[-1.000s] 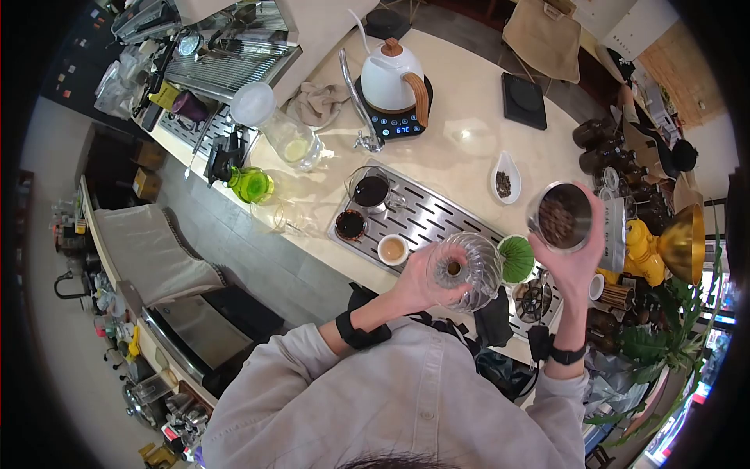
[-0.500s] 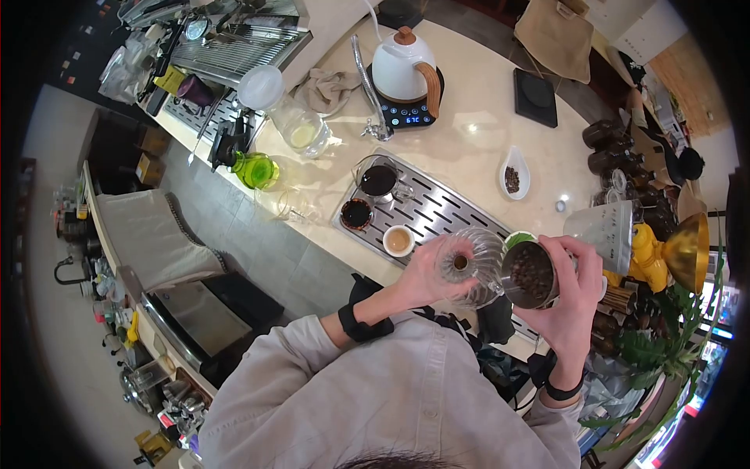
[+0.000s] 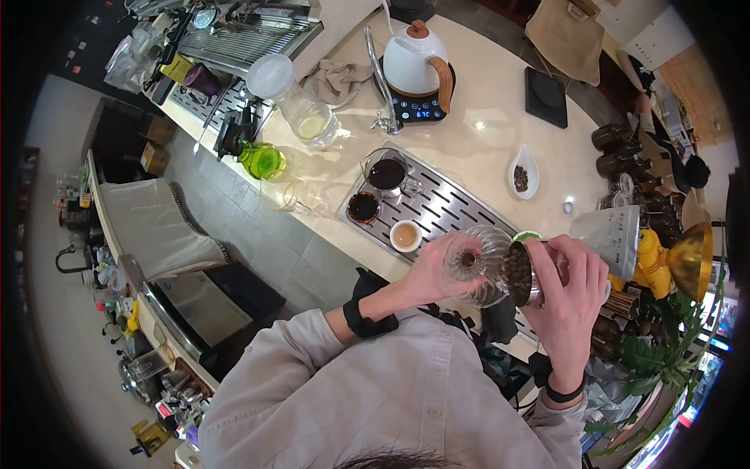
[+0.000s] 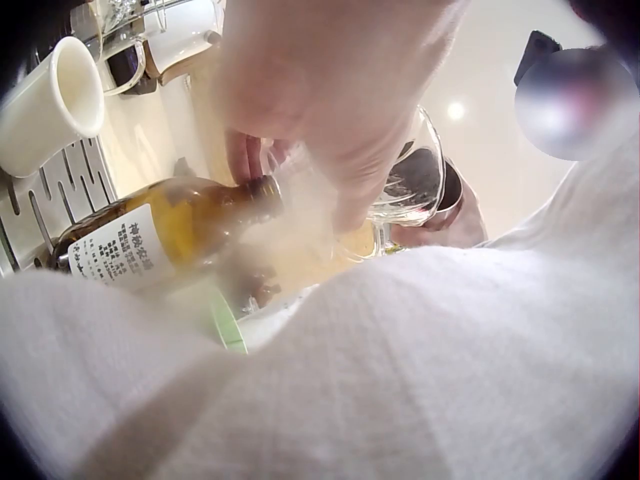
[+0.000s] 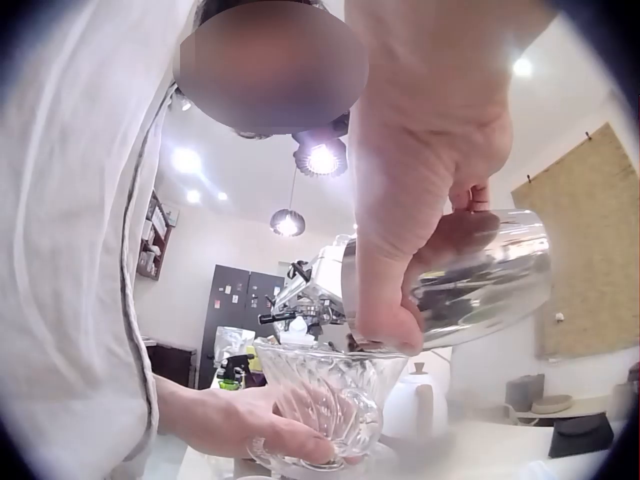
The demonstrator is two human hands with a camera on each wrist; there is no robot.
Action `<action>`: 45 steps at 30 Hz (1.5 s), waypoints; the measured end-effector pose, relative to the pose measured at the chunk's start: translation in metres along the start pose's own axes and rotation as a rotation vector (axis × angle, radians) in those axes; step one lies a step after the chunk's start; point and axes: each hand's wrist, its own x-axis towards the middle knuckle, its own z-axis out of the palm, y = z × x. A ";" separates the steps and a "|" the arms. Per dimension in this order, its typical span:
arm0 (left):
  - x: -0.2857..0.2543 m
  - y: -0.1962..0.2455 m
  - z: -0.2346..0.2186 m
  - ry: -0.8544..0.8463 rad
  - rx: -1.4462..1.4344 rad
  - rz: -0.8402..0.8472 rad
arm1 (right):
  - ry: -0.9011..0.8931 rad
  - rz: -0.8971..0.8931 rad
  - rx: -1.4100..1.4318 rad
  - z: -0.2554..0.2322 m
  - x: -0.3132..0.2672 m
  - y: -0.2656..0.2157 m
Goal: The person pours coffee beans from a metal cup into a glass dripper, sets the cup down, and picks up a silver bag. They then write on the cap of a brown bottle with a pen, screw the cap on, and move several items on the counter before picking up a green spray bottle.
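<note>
The left hand [image 3: 426, 273] grips a ribbed clear glass vessel [image 3: 486, 258] from its left side, over the counter's near edge. Against the vessel's right rim, the right hand [image 3: 569, 289] holds a metal cup [image 3: 536, 273] of dark brown beans [image 3: 518, 270], tilted toward the glass. In the right wrist view the steel cup [image 5: 490, 280] lies almost on its side above the glass rim [image 5: 325, 365]. Whether beans are falling is not clear. The left wrist view shows the left hand [image 4: 340, 90] close up, with the glass [image 4: 410, 180] partly hidden behind it.
A slotted drip tray [image 3: 445, 205] carries a white cup [image 3: 405, 235] and two vessels of dark liquid. Beyond stand a white kettle [image 3: 412, 64] and a small white dish [image 3: 523, 172] with beans. Bottles, a bag [image 3: 613, 238] and a gold funnel [image 3: 691, 252] crowd the right.
The right hand has brought the metal cup left and down to the glass vessel and tipped it over toward the glass. The left hand keeps its grip, slightly shifted to the right in view.
</note>
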 end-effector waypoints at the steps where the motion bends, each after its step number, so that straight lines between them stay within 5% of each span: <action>1: 0.000 0.000 0.000 -0.007 -0.005 -0.010 | 0.004 -0.002 0.003 0.000 0.000 0.000; 45: 0.000 -0.003 0.001 -0.028 -0.045 -0.026 | -0.031 -0.038 -0.069 -0.002 0.001 -0.005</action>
